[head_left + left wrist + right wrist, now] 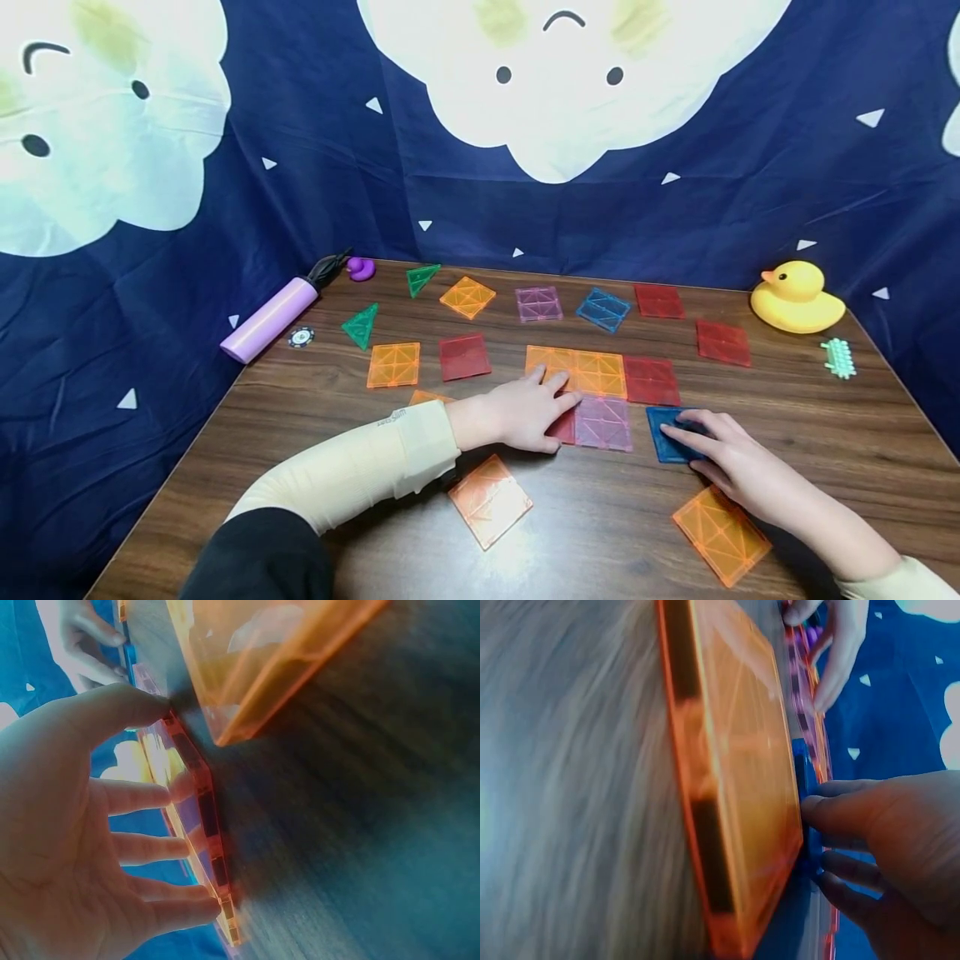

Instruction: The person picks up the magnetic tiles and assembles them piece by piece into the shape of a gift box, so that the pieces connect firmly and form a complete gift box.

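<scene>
My left hand [534, 414] lies over a group of flat translucent magnetic tiles, fingers spread. Its fingers touch an orange tile [600, 372] pair in the upper row and a red tile [565, 427] below, mostly covered by the hand. A purple tile [603, 422] adjoins that red one, and another red tile [651, 381] ends the upper row. To the right, my right hand [738, 467] rests its fingertips on a blue tile [804, 769], apart from the purple one by a narrow gap. The thumb is at the blue tile's near edge.
Loose orange tiles lie nearby [491, 502], including one [723, 537] beside the right hand. More colored tiles are scattered behind. A pink pump [270, 321], poker chip [302, 337] and purple duck [361, 268] sit left; a yellow duck [797, 300] and mint toy [838, 358] right.
</scene>
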Motion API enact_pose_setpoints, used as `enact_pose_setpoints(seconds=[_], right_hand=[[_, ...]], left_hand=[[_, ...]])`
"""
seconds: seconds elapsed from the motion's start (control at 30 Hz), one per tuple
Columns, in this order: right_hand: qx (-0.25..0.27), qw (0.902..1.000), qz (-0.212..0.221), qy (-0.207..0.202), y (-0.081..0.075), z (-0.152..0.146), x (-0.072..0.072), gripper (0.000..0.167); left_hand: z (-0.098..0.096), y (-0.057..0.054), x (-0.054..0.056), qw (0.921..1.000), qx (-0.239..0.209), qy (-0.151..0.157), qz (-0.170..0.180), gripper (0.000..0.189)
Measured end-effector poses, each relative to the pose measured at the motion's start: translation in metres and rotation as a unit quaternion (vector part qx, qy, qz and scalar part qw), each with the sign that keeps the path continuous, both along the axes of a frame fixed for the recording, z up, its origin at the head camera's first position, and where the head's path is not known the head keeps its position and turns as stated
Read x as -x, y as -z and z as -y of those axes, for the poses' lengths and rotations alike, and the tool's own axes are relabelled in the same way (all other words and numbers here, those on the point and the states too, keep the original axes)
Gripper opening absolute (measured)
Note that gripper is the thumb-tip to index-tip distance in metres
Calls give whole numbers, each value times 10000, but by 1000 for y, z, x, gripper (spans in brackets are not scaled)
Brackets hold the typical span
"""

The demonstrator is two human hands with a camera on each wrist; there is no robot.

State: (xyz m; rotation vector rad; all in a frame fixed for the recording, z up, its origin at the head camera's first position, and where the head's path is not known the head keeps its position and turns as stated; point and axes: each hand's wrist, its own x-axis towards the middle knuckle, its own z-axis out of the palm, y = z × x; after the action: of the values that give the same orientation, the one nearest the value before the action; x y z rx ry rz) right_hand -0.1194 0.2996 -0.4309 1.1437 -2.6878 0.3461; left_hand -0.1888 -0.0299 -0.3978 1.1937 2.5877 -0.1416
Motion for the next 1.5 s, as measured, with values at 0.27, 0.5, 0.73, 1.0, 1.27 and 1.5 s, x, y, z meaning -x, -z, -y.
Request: enact_pose_setpoints(seconds=[0.27, 0.5, 0.73, 1.0, 1.27, 1.5], right_hand=[[-83, 9996, 269, -90, -2, 23, 4, 63], [-124, 9992, 391, -28, -5, 29, 5, 62], [30, 9984, 543, 142, -8, 31, 8, 51], [45, 9958, 910, 101, -3, 37, 28, 66], [-122, 9917, 1276, 112, 1, 44, 43, 70], [-74, 9924, 1224, 66, 0, 47, 46, 71]], left_hand=[[1, 2, 1, 10000, -39, -34, 68, 79], [3, 0, 1, 10000, -42, 1, -22, 81], [3, -1, 1, 10000, -31, 10, -49, 81], [2, 2, 1, 9999, -41, -13, -96, 81], [6, 6, 8, 9994, -333, 18, 45, 81], [60, -20, 24, 9854, -1583, -630, -56, 69]])
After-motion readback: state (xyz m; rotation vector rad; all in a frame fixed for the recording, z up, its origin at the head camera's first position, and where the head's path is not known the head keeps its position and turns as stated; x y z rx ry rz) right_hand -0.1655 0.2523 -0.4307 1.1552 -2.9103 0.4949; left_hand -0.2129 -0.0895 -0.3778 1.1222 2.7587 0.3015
